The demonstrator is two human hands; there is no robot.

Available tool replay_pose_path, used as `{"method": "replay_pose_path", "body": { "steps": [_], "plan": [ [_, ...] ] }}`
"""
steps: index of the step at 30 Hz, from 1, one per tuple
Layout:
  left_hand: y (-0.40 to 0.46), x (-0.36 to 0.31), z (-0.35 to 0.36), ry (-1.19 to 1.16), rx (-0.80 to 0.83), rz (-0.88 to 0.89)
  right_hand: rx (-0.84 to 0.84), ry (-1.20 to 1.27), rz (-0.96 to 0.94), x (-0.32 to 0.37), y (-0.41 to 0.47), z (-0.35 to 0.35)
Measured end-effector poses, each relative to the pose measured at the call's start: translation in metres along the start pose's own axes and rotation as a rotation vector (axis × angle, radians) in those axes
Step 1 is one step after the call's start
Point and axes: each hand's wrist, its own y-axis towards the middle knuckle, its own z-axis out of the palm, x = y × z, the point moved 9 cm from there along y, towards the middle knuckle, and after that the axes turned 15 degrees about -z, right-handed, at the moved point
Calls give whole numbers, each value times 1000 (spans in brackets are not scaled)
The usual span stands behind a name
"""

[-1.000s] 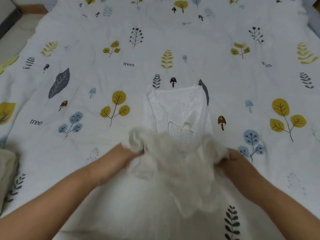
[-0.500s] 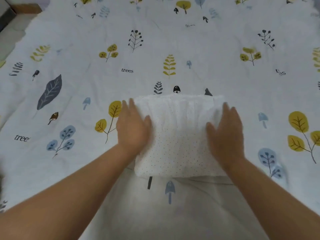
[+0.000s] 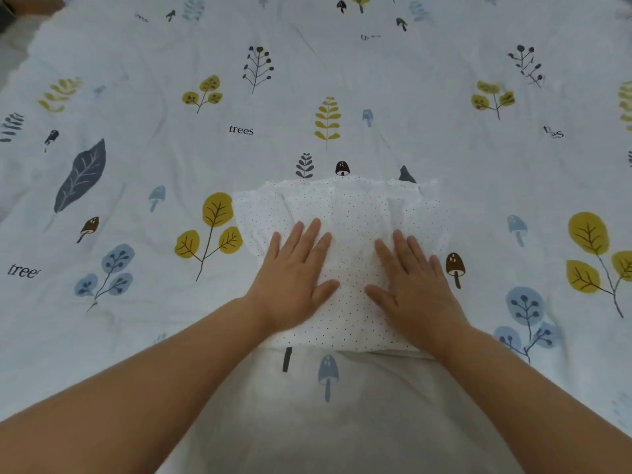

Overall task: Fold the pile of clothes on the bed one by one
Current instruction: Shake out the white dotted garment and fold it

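Note:
A white garment with small black dots lies folded into a rough rectangle on the bed, just in front of me. Its far edge is ruffled. My left hand rests flat on its left half, fingers spread and pointing away from me. My right hand lies flat on its right half in the same way. Both palms press down on the cloth and neither hand grips it. No other clothes from the pile show in this view.
The bed is covered by a white sheet printed with yellow leaves, blue trees, mushrooms and the word "trees". The bed's left edge and a strip of floor show at the top left corner.
A second ago both hands held the garment bunched up near me. They then laid the fold over, and have since slid from its outer sides toward the middle.

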Motion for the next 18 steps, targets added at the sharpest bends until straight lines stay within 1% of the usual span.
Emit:
{"method": "replay_pose_path", "body": {
  "steps": [2, 4, 6, 7, 10, 13, 16, 18],
  "plan": [
    [-29, -3, -11, -43, -57, 152, -30, 27, -60, 2, -22, -5],
    [-56, 0, -7, -44, -64, 288, 4, 28, -131, 4, -44, 3],
    [-69, 14, 9, 5, -12, 288, 24, -69, -162, 3, -60, 11],
    [-71, 20, 13, 31, -11, 272, 2, -93, -161, 1, -63, 14],
    [-66, 28, 14, 31, -33, 224, -151, -176, -153, -2, -58, 12],
    [-65, 24, 0, -26, -126, 226, -295, -235, -165, 4, -54, -3],
    [-72, 25, -15, -70, -145, 228, -320, -285, -207, 13, -62, -11],
    [-87, 26, -21, -89, -122, 266, -293, -266, -270, 25, -77, -16]
  ]
}}
